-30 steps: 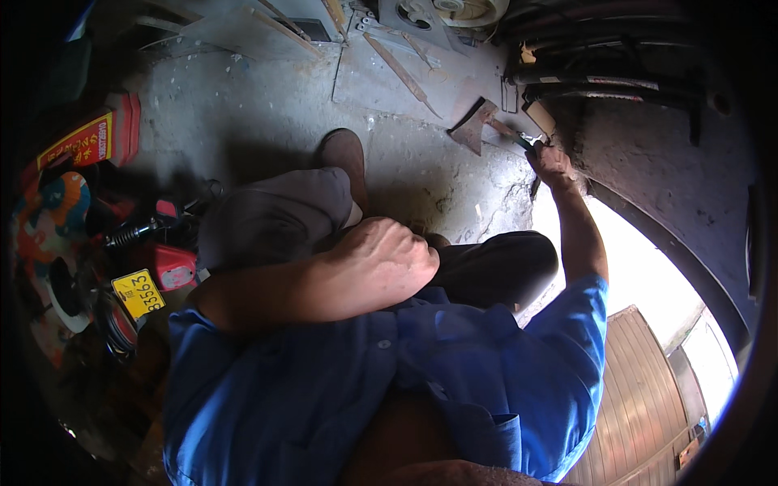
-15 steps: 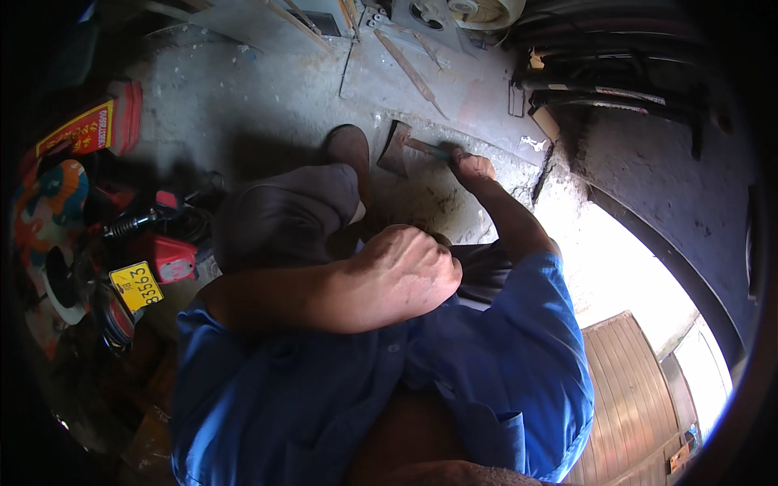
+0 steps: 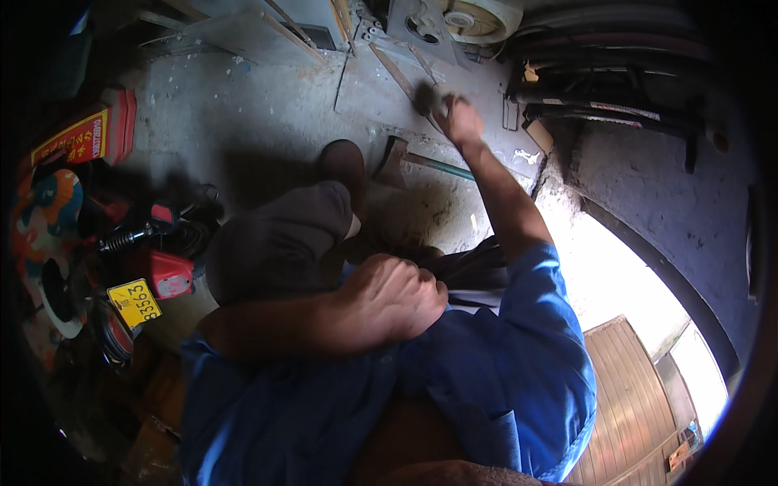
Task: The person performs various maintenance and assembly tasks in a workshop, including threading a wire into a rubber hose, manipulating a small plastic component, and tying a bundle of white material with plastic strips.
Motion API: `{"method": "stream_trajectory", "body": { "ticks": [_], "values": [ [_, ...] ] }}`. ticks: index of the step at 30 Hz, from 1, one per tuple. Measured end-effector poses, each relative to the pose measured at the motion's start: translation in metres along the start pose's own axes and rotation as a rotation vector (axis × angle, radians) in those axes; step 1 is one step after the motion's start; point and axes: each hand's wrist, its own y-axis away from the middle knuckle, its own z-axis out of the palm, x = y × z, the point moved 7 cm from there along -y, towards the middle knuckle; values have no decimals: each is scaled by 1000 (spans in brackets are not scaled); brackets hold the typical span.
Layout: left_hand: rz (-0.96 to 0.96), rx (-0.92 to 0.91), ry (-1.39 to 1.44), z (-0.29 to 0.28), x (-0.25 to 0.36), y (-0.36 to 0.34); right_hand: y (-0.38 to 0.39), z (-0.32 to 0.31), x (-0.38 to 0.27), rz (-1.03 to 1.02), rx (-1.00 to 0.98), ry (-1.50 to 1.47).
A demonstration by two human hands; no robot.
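Observation:
My left hand [image 3: 394,296] rests closed over my lap; whatever it may hold is hidden. My right hand [image 3: 460,121] reaches forward over a metal plate [image 3: 365,97] on the floor, at a long, thin tool [image 3: 393,66]. Its fingertips are blurred, so I cannot tell if they grip it. Just below lies an axe [image 3: 392,162] with a rusty head and a teal-painted handle [image 3: 442,167]. A second slender piece [image 3: 421,58] lies beside the long tool.
At left stand red machinery [image 3: 166,275] with a yellow plate and a red sign [image 3: 117,125]. A white fan-like housing [image 3: 478,18] is at the back, dark tubular frames [image 3: 600,81] at right. A wooden panel [image 3: 628,389] lies by the bright opening.
My right hand has let go of the axe, which moved leftward and now lies on the floor, and has reached forward toward the long tool. My left hand stays closed, shifted slightly.

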Motion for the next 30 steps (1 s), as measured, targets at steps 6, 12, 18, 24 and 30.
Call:
{"method": "stream_trajectory", "body": {
  "ticks": [6,12,18,24,30],
  "values": [
    [-8,-32,-5,-1,-6,10,-105,-76,-31,89,487,-380],
    [106,313,-63,5,-6,36,-112,-70,-31,138,145,-183],
    [-93,-153,41,1,-7,9,-61,-84,-32,-69,384,-58],
    [-10,52,-27,-9,-2,4,35,-98,-17,-145,525,-119],
    [28,163,-66,-16,0,-2,79,-85,19,-38,535,-115]
  ]
}}
